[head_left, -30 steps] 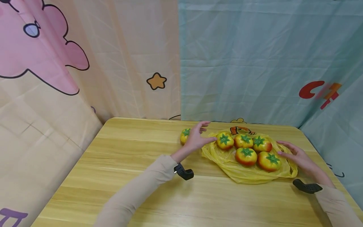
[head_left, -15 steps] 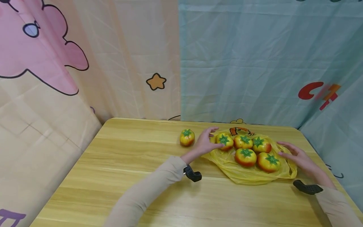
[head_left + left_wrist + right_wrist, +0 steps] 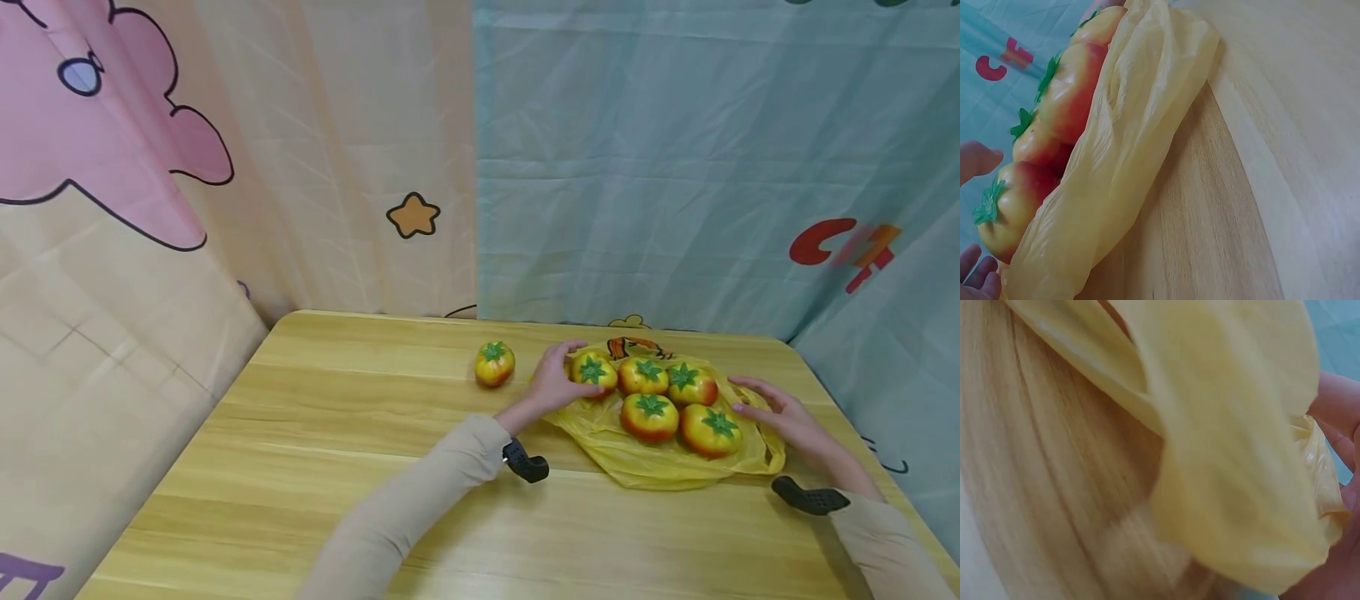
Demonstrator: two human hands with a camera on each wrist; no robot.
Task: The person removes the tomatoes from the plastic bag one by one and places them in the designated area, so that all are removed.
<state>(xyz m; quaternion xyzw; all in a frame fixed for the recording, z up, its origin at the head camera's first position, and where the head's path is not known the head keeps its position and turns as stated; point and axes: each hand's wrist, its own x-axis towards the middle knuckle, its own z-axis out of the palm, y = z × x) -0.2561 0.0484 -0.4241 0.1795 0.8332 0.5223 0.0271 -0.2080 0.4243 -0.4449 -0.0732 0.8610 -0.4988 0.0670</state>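
Several shiny yellow-and-red tomatoes with green star-shaped tops lie on a crumpled yellow plastic bag [image 3: 637, 468]. My left hand [image 3: 551, 383] reaches around the leftmost tomato [image 3: 595, 372], thumb in front and fingers behind. In the left wrist view that tomato [image 3: 1013, 209] sits between the thumb and the fingertips [image 3: 982, 275]; whether they press on it cannot be told. At the bag's right side my right hand [image 3: 791, 421] spreads thumb and fingers beside the front right tomato [image 3: 710, 430]. In the right wrist view, yellow plastic [image 3: 1229, 456] hides much of this hand.
One more tomato [image 3: 495, 364] stands on the wooden table [image 3: 337, 467], left of the bag and behind the left wrist. Patterned curtains [image 3: 637, 167] hang along the table's back edge and at both sides. Black wrist straps [image 3: 527, 462] sit on both arms.
My left hand has moved right, away from the lone tomato, until its thumb and fingers bracket the leftmost tomato on the bag. The right hand stays almost where it was.
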